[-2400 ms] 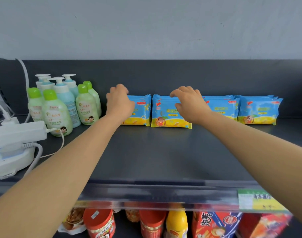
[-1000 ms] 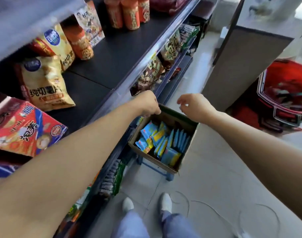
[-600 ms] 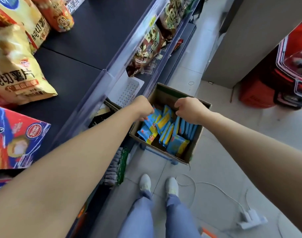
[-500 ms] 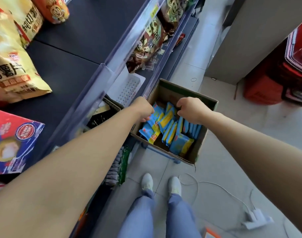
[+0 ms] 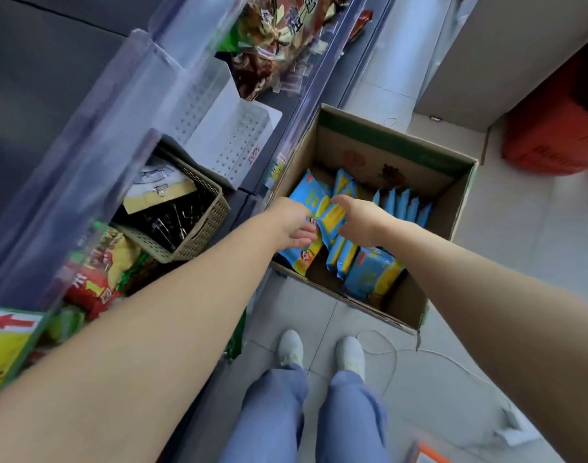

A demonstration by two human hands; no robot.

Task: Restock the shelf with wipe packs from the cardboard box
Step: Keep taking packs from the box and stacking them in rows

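Note:
An open cardboard box [image 5: 451, 202] stands on the floor beside the shelving, holding several blue and yellow wipe packs [image 5: 373, 275], some on edge, some lying flat. Both my hands are down inside it. My left hand [image 5: 291, 225] grips the left side of a blue and yellow wipe pack [image 5: 322, 208] at the box's left. My right hand [image 5: 361, 217] closes on the same pack's right side. The fingertips are partly hidden behind the pack.
Shelf edges [image 5: 125, 105] run along the left. A beige mesh basket [image 5: 192, 225], a white perforated bin [image 5: 232, 135] and snack bags [image 5: 98, 279] sit on the lower shelves. A red basket [image 5: 553, 135] stands at the right. My feet [image 5: 319, 352] and a thin cable [image 5: 396, 349] are on the tiled floor.
I turned from the top shelf down to the box. Both hands have reached into it and closed on a wipe pack, and the camera has dropped closer.

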